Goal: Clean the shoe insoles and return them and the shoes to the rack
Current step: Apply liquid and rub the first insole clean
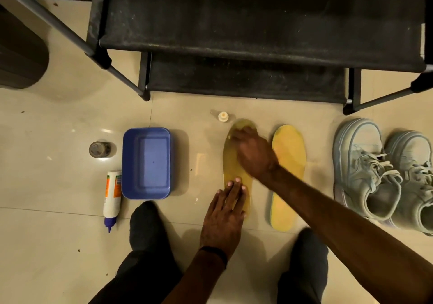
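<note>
Two yellow insoles lie side by side on the tiled floor in front of me. My left hand presses flat, fingers straight, on the heel end of the left insole, which looks wet and glossy. My right hand reaches across and lies over that insole's toe end with bent fingers; whether it holds anything underneath is hidden. The right insole lies untouched under my right forearm. A pair of pale grey-blue lace-up shoes stands at the right. The black shoe rack is straight ahead with bare shelves.
A blue plastic tub sits left of the insoles. Beside it a white bottle with a blue nozzle lies on the floor and a small round jar stands. A small cream cap stands near the rack. A dark bin is far left.
</note>
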